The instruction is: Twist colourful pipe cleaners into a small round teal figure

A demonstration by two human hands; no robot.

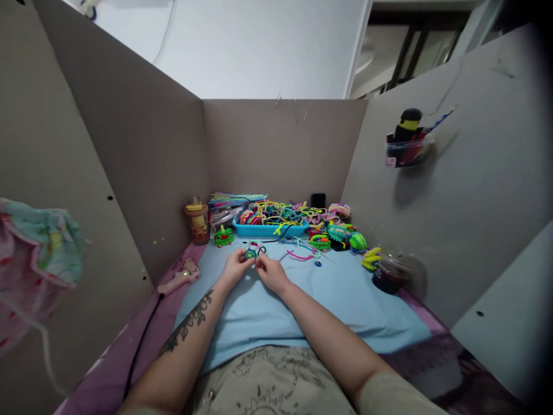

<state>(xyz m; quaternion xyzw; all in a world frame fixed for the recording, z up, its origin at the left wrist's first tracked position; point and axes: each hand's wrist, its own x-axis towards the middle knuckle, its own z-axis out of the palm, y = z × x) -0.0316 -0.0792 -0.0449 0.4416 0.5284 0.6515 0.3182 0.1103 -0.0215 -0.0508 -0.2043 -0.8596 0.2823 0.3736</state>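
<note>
Both hands meet over the middle of the light blue cloth (311,300). Between the fingertips of my left hand (235,266) is a small teal pipe-cleaner piece (250,253) with a yellowish spot. The fingers of my right hand (271,272) are pinched together at its right side, beside a dark green strand that curls up there. Whether they grip that strand or the piece's edge is too small to make out. Just to the right lie loose pink and purple pipe cleaners (300,256) and a small dark blue disc (318,264).
Behind the hands, a blue tray (272,231) overflows with pipe cleaners. Finished fuzzy pieces (337,231) crowd its right; a green fuzzy creature (223,236) and a brown cup (197,223) stand left. A pink glue gun (179,280) with a black cord lies left, a dark tub (390,274) right.
</note>
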